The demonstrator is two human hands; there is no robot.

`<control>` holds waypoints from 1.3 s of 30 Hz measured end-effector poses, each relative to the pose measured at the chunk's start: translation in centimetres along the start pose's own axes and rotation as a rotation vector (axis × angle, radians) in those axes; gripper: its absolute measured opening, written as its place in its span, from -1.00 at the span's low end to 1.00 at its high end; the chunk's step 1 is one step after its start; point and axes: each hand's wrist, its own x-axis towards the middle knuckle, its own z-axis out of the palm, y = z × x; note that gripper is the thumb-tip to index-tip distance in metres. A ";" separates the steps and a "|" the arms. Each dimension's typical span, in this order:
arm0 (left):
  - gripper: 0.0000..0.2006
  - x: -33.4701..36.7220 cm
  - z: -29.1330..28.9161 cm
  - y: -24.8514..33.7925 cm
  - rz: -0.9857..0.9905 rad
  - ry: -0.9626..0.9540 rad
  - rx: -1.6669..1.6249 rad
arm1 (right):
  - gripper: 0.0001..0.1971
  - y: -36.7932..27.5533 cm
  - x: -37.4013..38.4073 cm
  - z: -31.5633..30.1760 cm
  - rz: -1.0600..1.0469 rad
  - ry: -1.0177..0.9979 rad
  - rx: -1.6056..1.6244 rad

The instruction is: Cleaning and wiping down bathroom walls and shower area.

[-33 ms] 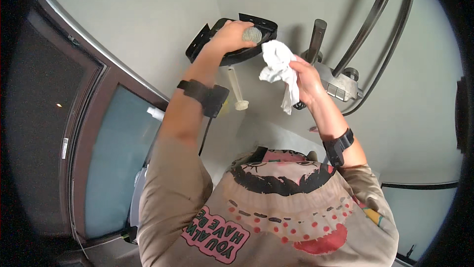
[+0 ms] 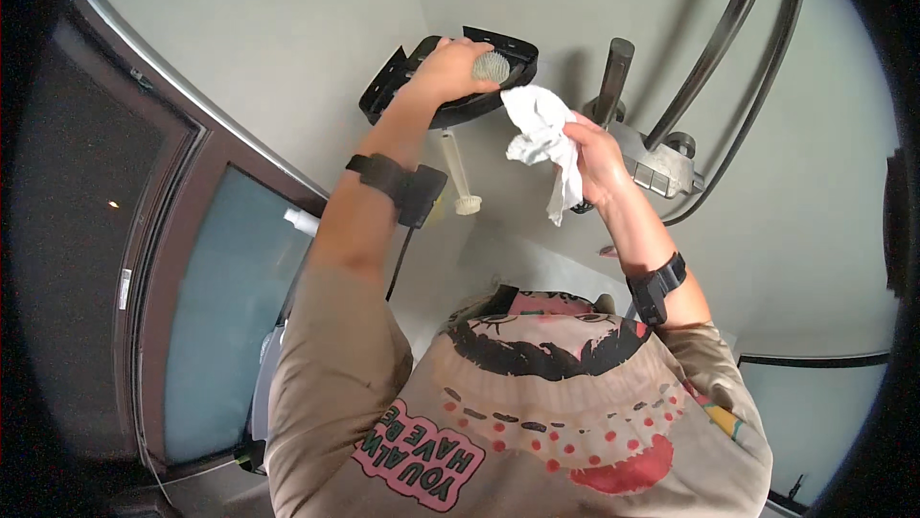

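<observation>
My left hand (image 2: pixel 448 75) reaches over the black corner shelf (image 2: pixel 529 56) on the wall. Its fingers and thumb close round a ribbed grey-green round object (image 2: pixel 492 68), partly covered by the hand; I cannot make out its kind. To the right and a little lower, my right hand (image 2: pixel 596 156) pinches a crumpled white cloth (image 2: pixel 541 125). The cloth's upper edge comes close to the shelf's right front, and its tail hangs below my fingers. Under the shelf hangs a long whitish handle (image 2: pixel 458 168) with a round scalloped end.
A metal shower mixer (image 2: pixel 661 168) with an upright lever and dark pipes is on the wall just right of my right hand. A brown-framed door with a frosted pane (image 2: pixel 235 307) stands at left, a white bottle-like item (image 2: pixel 301 221) beside it.
The white cloth has shifted slightly, its upper part drooping lower and draping differently. Both hands stay in nearly the same places.
</observation>
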 end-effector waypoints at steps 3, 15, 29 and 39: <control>-0.27 0.2 -0.2 -0.2 0.006 0.044 -0.095 | -0.68 0.1 0.1 -0.8 -0.008 0.014 0.001; -0.37 -1.3 -0.6 -1.8 -0.015 0.007 -0.272 | -0.71 1.1 0.7 -1.8 -0.002 -0.022 -0.023; -0.60 -1.3 -0.1 -1.2 0.030 0.268 -0.459 | -0.72 0.9 0.5 -1.8 0.017 0.005 -0.049; -0.69 -1.9 0.0 -1.4 -0.218 0.485 -0.625 | -0.74 0.7 0.3 -1.2 0.022 -0.066 0.034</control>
